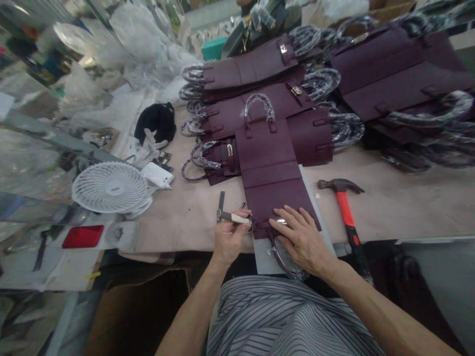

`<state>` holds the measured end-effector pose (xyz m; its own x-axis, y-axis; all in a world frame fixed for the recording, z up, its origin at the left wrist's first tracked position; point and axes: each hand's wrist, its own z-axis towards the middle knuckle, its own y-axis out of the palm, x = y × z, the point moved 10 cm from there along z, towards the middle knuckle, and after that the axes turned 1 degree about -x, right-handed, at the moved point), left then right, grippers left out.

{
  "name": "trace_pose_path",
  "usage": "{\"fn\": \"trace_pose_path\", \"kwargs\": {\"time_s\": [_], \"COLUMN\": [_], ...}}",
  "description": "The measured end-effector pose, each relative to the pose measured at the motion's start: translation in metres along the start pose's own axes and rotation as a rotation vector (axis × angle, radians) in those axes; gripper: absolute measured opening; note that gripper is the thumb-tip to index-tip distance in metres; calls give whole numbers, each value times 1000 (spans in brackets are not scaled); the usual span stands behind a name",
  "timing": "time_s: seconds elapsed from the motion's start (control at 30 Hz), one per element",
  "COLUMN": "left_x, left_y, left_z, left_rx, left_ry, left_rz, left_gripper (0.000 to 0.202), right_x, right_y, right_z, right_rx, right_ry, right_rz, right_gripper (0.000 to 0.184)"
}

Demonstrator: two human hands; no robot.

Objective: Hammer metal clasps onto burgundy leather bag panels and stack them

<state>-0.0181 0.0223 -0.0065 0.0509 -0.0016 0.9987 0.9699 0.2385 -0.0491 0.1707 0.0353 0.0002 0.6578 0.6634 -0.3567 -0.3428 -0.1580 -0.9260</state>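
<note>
Left hand (227,242): curled, pinching; right hand (306,243): palm down, fingers (296,216) spread; bare forearms (374,299) angled inward

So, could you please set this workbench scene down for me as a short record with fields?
Main piece: purple bag panel, lying partly over a grey board
Left hand: pinching a small tool at the panel's left edge; exact kind unclear
Right hand: resting, fingers spread, on the panel's near end
Right side: hammer with a red-and-black handle
Left side: white fan
Behind: more purple bags, handles in clear wrap
</note>
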Motion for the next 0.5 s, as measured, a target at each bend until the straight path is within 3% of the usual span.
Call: {"fn": "trace_pose_path", "kwargs": {"time_s": [0.3, 0.5], "left_x": [-19, -18], "left_y": [7, 6], "left_z": [-8, -9], "left_rx": [-18, -1], "left_ry": [32, 52], "left_rz": [-106, -52], "left_gripper": [16, 16], "right_x": [2, 3], "right_y": [0, 0], "right_z": [-2, -2], "right_rx": [44, 50], "right_ry": [-21, -19], "right_rz": [18, 25], "right_gripper": [45, 44]}}
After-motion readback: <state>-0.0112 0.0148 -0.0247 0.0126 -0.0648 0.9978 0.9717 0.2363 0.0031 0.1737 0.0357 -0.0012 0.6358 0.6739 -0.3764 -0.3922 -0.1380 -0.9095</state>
